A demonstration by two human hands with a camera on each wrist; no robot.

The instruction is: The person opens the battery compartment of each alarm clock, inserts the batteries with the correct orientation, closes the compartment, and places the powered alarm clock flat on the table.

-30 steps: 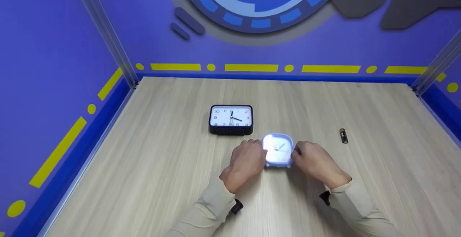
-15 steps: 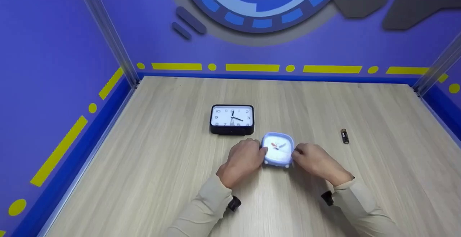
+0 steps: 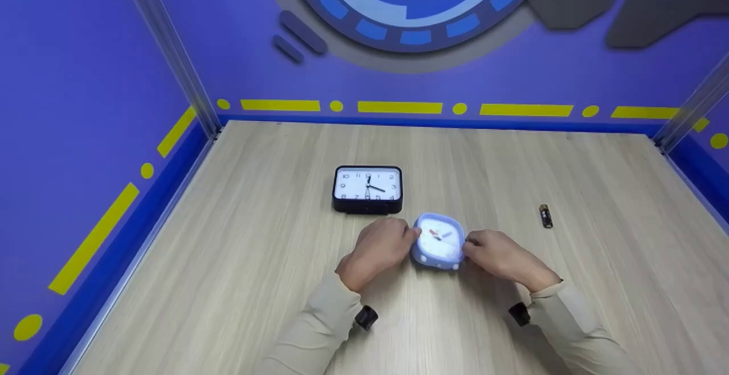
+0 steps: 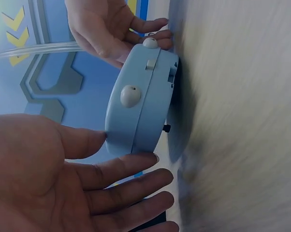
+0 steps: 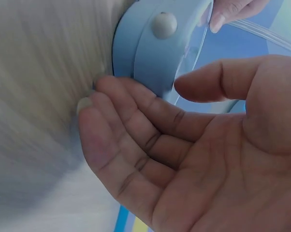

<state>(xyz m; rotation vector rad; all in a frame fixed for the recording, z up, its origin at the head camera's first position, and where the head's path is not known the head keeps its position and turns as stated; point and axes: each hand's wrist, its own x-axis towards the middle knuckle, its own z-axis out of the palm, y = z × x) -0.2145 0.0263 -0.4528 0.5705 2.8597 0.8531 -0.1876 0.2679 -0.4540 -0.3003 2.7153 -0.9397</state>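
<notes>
A light blue alarm clock (image 3: 439, 240) with a white face and small round white feet leans back just over the tabletop, face up toward the head camera. My left hand (image 3: 380, 248) pinches its left side; in the left wrist view the thumb (image 4: 85, 142) is on the front edge and the index finger on the side. On the opposite side, my right hand (image 3: 508, 256) grips the edge, its thumb (image 5: 218, 79) at the front rim and its fingers curled toward the back. A small black knob (image 4: 167, 128) sticks out of the clock's back.
Behind and left of the blue clock, a black rectangular clock (image 3: 368, 190) lies on the wooden table (image 3: 239, 238). A small black and copper battery (image 3: 545, 216) lies to the right. Blue panels (image 3: 398, 87) with yellow marks border the table.
The blue clock has turned slightly and tilted further back, so more of its underside and feet show. My left hand has shifted a little to the left; both hands keep their hold.
</notes>
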